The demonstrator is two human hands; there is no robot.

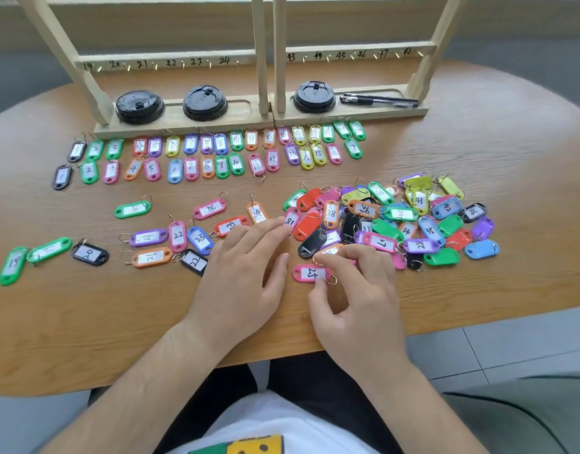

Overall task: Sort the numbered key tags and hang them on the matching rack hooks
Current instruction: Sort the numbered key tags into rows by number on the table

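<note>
I see the right hand [357, 299] pinching a pink tag [310, 273] by its ring end, with the thumb and a curled finger. The tag lies flat on the table [478, 290], just beside the big pile of tags [396, 221]. I cannot read its number well.

The left hand [239, 273] lies flat with straight fingers. Its tips touch a second pink tag [292, 221] at the pile's edge. It hides part of a red tag [231, 226] and a black tag [193, 261].

The rack [269, 93] is cut off at the top. The back row of tags [216, 144] is blurry.
</note>
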